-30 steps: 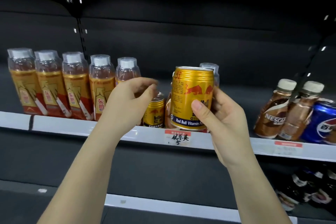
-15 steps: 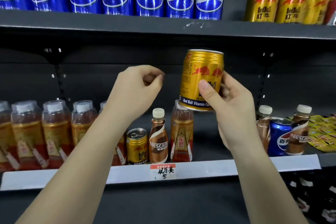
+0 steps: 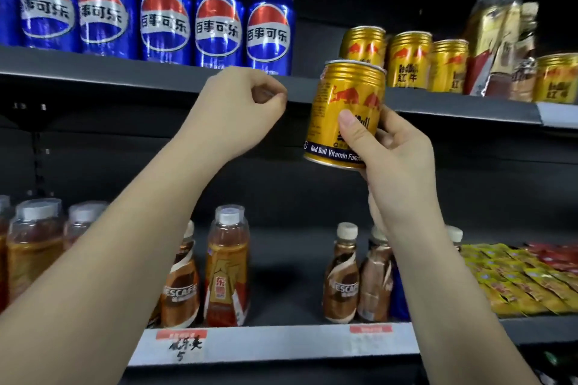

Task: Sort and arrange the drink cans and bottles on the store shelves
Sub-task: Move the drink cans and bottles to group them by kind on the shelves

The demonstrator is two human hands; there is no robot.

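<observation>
My right hand (image 3: 397, 162) grips a gold Red Bull can (image 3: 345, 103) upright, raised in front of the upper shelf's edge (image 3: 156, 78). Just behind it a row of gold Red Bull cans (image 3: 409, 61) stands on that shelf. My left hand (image 3: 237, 112) hovers to the can's left with its fingers curled shut and nothing in it. Several blue Pepsi cans (image 3: 215, 25) line the upper shelf to the left. On the lower shelf (image 3: 281, 344) stand Nescafe bottles (image 3: 342, 275) and an amber tea bottle (image 3: 226, 266).
A tall tea bottle (image 3: 497, 37) stands among the gold cans at the upper right. More amber bottles (image 3: 34, 247) crowd the lower shelf's left end. Yellow and red sachets (image 3: 519, 275) lie at its right. A handwritten price tag (image 3: 183, 345) hangs on the lower rail.
My right hand has lifted the Red Bull can from the lower shelf up to the upper shelf's level. My left hand rose alongside it, still closed. The view tilted upward.
</observation>
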